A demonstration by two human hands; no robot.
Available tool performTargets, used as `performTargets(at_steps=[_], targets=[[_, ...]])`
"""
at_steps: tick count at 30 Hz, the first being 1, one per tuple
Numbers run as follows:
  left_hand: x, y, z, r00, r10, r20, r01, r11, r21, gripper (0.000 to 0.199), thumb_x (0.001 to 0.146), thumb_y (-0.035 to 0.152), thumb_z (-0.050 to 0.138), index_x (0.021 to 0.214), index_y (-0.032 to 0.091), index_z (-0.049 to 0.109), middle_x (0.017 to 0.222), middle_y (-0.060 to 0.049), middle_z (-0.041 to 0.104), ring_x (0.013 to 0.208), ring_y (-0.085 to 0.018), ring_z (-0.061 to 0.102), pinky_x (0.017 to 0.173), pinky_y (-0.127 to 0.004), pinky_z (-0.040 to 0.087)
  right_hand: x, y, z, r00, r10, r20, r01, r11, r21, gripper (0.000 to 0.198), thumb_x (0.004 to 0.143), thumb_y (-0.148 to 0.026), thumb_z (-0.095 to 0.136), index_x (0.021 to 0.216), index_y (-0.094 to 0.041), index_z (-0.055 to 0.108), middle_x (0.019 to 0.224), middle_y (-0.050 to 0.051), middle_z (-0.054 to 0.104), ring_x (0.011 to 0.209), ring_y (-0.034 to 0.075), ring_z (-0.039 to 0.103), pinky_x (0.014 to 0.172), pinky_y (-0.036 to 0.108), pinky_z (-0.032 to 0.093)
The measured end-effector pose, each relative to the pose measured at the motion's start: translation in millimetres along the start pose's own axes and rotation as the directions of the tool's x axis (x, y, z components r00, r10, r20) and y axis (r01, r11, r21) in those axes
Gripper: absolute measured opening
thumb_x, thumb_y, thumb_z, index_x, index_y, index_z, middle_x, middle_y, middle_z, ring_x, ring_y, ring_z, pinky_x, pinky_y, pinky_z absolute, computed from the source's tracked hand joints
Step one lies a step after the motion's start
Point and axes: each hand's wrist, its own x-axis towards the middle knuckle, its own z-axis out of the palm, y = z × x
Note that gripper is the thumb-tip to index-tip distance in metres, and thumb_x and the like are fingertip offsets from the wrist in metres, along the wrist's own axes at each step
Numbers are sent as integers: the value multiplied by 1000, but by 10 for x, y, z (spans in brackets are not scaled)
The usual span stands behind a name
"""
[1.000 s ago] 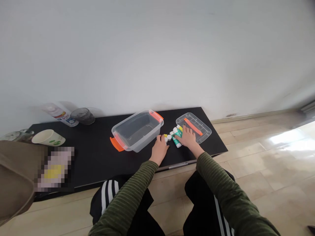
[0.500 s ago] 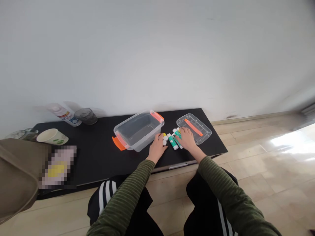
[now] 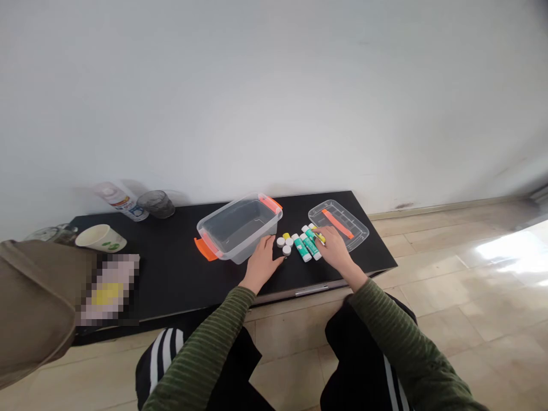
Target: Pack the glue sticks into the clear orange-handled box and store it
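Touching tubes [image 3: 301, 248] w/ curled R hand [image 3: 334, 248], can't tell if gripping; holding empty L hand [image 3: 261, 264] half-open beside caps [image 3: 286, 250].

On the black tabletop [image 3: 180, 279], a clear box [image 3: 252, 248] is set ahead of the left hand [image 3: 262, 261]; small caps [image 3: 280, 242] and green tubes [image 3: 302, 249] are gathered before the right hand [image 3: 336, 250] — beyond it, a clear lid [image 3: 358, 231]. Far left of both, a paper cup [image 3: 96, 243], spray can [image 3: 124, 206] and glass [image 3: 156, 205] are placed.

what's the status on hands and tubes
Left hand open, beside white round pieces. Right hand at the green tubes. Tubes side by side. Clear lid close on their right.
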Motion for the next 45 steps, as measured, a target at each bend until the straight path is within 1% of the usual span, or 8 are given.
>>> performTargets(at_steps=[8,15,19,22,29,35,38,45], targets=[[-420,236,-139,956,209,207,-195,977,-84,22,93,19,44,96,20,66,94,-6,67,89,-19,64,80,-30,46,-282,-402,-16,839,-90,536,145,988,-61,26,93,-19,53,111,-22,71,109,8,73,98,21,68,80,29,47],[-556,331,-559,649,473,596,91,729,-679,44,87,56,59,74,16,72,71,-7,69,62,-16,61,60,-27,44,-437,-583,-284,386,-402,830,-107,874,473,40,79,-56,73,91,-17,74,78,4,72,72,16,66,65,24,46],[-409,283,-627,790,484,377,253,302,-919,93,80,87,0,34,20,46,34,-6,37,35,-11,36,41,-29,25,-373,-592,-406,659,-550,513,-230,501,834,88,85,-88,18,56,-17,60,53,5,55,49,13,48,51,27,40],[-187,248,-469,867,192,460,385,329,-862,88,76,87,-10,31,24,31,30,-1,19,31,-9,21,40,-30,11,-209,-485,-292,827,-252,503,-313,537,783,89,78,-83,-19,40,-25,36,36,0,28,38,11,29,43,28,30],[181,322,-113,811,-51,582,530,482,-697,80,74,89,-8,36,25,23,34,0,18,35,-10,18,45,-31,14,74,-173,-2,736,178,653,-515,774,369,80,82,-86,-3,41,-25,30,36,-1,24,37,12,31,41,27,31],[194,281,-65,959,-240,152,276,914,-298,66,97,62,29,53,22,56,55,-5,57,59,-18,54,58,-29,32,42,-121,-48,811,424,402,-502,858,108,72,102,-60,16,61,-21,60,56,5,57,61,19,59,61,29,44],[166,264,44,992,-107,62,111,991,-76,22,92,38,53,94,24,69,98,-5,68,86,-20,64,68,-28,41,20,-119,18,868,422,261,-393,906,-157,28,93,-46,53,84,-24,67,76,4,69,80,23,66,67,30,44],[130,243,240,995,-36,98,22,990,142,30,90,26,58,120,21,56,118,-9,56,101,-23,64,76,-30,49,-67,-177,431,932,273,239,-168,909,-380,21,90,-43,62,97,-23,66,81,10,71,78,24,69,65,31,49]])
